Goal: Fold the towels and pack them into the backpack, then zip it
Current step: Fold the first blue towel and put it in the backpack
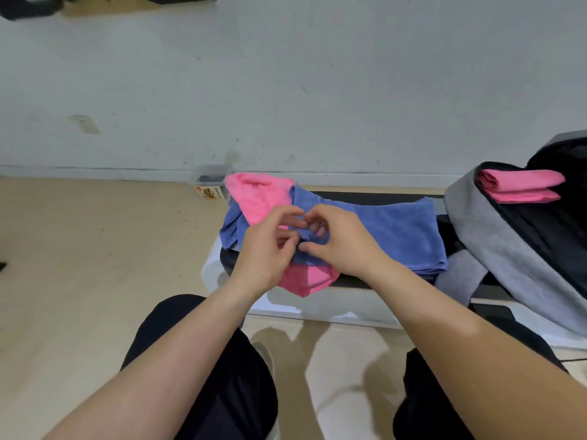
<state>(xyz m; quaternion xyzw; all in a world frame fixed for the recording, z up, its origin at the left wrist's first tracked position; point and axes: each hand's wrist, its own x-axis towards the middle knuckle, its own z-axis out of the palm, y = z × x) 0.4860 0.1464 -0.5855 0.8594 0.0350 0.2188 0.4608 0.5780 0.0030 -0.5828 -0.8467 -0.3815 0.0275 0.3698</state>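
A blue towel (400,230) lies spread over a low black-topped bench (374,198), partly over a crumpled pink towel (259,195) whose corner hangs off the front edge. My left hand (263,249) and my right hand (340,239) meet at the blue towel's left edge, both pinching the cloth between thumb and fingers. At the right stands a grey backpack (495,236), unzipped, with a folded pink towel (521,185) sitting in its black opening.
A small clear box with an orange label (211,184) sits on the floor by the white wall (286,90). Beige floor (95,249) stretches to the left. My knees in black trousers (222,376) are below the bench.
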